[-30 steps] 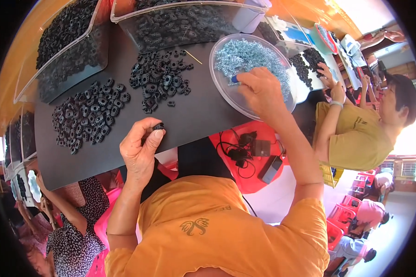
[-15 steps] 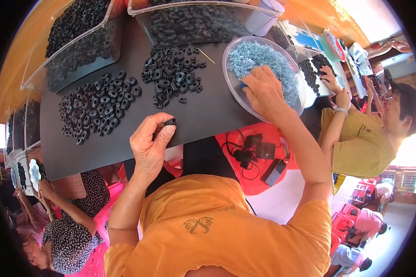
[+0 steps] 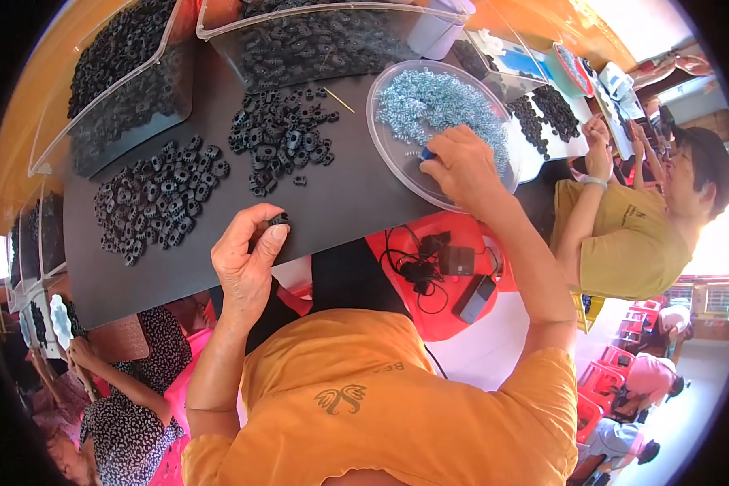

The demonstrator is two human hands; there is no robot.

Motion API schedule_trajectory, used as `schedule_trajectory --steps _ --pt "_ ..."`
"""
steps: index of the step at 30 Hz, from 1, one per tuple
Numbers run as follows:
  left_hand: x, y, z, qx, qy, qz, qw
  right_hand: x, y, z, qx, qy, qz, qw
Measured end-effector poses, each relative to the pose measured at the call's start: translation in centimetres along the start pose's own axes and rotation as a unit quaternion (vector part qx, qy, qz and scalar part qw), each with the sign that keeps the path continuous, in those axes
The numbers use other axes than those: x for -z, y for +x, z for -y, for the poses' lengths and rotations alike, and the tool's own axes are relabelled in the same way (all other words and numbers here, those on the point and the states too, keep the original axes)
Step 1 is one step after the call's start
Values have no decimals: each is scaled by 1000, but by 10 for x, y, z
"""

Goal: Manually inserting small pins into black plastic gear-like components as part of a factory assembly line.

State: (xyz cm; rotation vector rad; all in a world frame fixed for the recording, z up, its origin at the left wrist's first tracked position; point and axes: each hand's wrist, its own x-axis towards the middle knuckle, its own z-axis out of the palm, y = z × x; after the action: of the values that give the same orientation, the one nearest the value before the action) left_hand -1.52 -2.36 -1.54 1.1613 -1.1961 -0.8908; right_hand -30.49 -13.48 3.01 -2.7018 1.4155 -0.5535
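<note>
Clamping part (image 3: pixel 279 219) in left hand (image 3: pixel 245 255) fingers near table (image 3: pixel 332 198) edge; clamping blue item (image 3: pixel 427 153) in right hand (image 3: pixel 466 168) fingers over dish (image 3: pixel 394 158). Possibly risking dropping part by slackening pinch, or scattering springs (image 3: pixel 433 101) by knocking dish.

A: What to make of the black piece (image 3: pixel 279 219) in the left hand (image 3: pixel 243 253)?
B: Can see just one end; lose the rest inside that grip.
A: And the blue thing (image 3: pixel 427 153) in the right hand (image 3: pixel 466 166)?
B: Can catch only a tip. Can't name its kind, nor judge any contact with the silvery-blue parts (image 3: pixel 433 101).
A: Can read their shape?
B: No, too small, too crowded.
A: Farther off?
B: Lose the tops of the far left bin (image 3: pixel 164 53) and far middle bin (image 3: pixel 206 36) past the edge.
A: Nearer?
B: Lose the orange shirt (image 3: pixel 381 405) at the near edge.
A: Left and right?
B: Can't identify the pale thing (image 3: pixel 60 324), blurred, on the left, nor detail in the small seated people (image 3: pixel 652 377) far right.
</note>
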Motion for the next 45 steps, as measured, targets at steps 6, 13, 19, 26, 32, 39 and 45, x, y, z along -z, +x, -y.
schedule_trajectory --steps 6,13,19,26,32,39,45 --pt "2 -2 1 20 -6 3 1000 -5 2 1 44 -70 -15 996" --pt "2 3 -16 105 -131 17 986 17 -3 44 -93 174 -90 976" --pt "-4 0 -21 124 -167 30 978 0 13 108 47 333 -76 939" --pt "-5 -8 -20 121 -197 50 972 -18 19 129 86 333 -65 937" --pt "-4 -10 -19 136 -174 46 974 -18 18 134 122 277 -60 951" --pt "-5 -9 -15 103 -216 30 971 -24 18 141 120 265 -66 954" --pt "9 -1 -12 143 -226 4 964 -37 24 124 -5 293 -118 949"
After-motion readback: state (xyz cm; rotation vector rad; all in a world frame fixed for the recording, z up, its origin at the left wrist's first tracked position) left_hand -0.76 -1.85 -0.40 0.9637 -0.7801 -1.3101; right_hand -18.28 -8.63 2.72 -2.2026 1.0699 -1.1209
